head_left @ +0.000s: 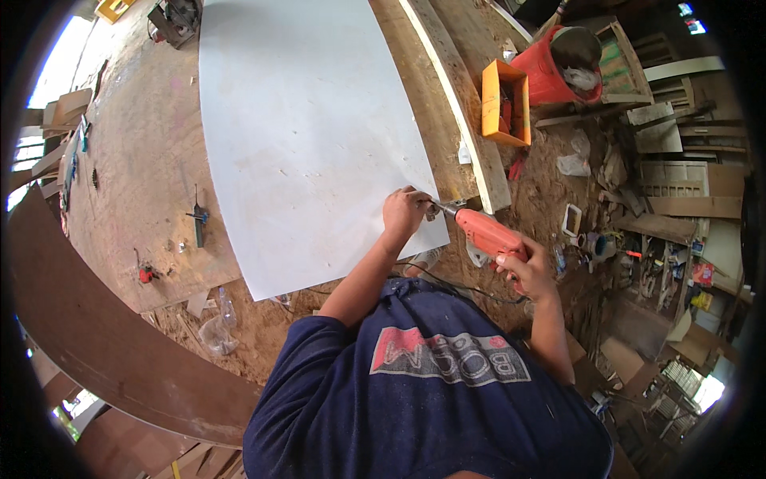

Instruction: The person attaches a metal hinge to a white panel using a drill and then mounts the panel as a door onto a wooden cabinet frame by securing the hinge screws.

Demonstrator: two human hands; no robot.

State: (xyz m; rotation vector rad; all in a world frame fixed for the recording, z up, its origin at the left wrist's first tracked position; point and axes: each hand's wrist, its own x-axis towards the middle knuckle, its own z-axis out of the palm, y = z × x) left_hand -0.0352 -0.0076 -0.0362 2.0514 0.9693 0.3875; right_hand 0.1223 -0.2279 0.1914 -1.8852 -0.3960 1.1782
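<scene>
My right hand (528, 270) is wrapped round the handle of a red corded power drill (488, 233), its nose directed left. The drill's tip reaches the fingers of my left hand (405, 211), which are closed in a pinch at the right edge of a large white sheet (311, 152), near its front corner. Beside those fingertips shows a small metal piece (432, 212); its kind and what exactly the fingers grip are too small to tell. The sheet lies flat on a brown wooden worktop (136, 168).
A long wooden board (456, 88) runs along the sheet's right side. Beyond it stand a yellow-orange bin (488, 104) and a red bucket (533, 73). Left of the sheet lie a dark clamp-like tool (198, 219) and a small red tool (146, 273). A cable (471, 289) trails before my body.
</scene>
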